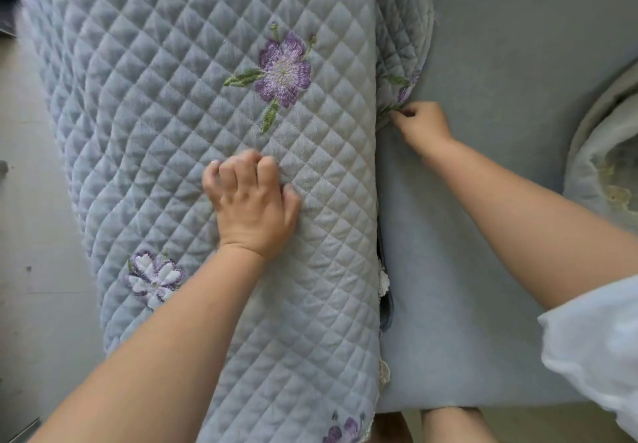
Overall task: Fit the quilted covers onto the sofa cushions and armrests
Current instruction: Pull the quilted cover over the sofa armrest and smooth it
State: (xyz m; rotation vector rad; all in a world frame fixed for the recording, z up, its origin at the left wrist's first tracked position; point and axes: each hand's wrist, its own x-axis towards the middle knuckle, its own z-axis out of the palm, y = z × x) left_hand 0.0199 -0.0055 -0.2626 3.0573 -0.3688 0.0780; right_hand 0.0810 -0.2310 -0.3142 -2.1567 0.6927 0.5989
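A pale blue quilted cover [165, 104] with purple embroidered flowers lies draped over the sofa armrest, filling the left and middle of the head view. My left hand [252, 201] rests on top of it with curled fingers bunching the fabric. My right hand [419, 123] pinches the cover's inner edge where it meets the bare grey seat cushion [483, 235], beside a flower motif. White lace trim [383, 282] shows along the gap between armrest and seat.
A second crumpled quilted cover [604, 152] lies on the seat at the far right. Grey floor [38, 235] runs along the left of the armrest. My legs [445, 425] show at the sofa's front edge.
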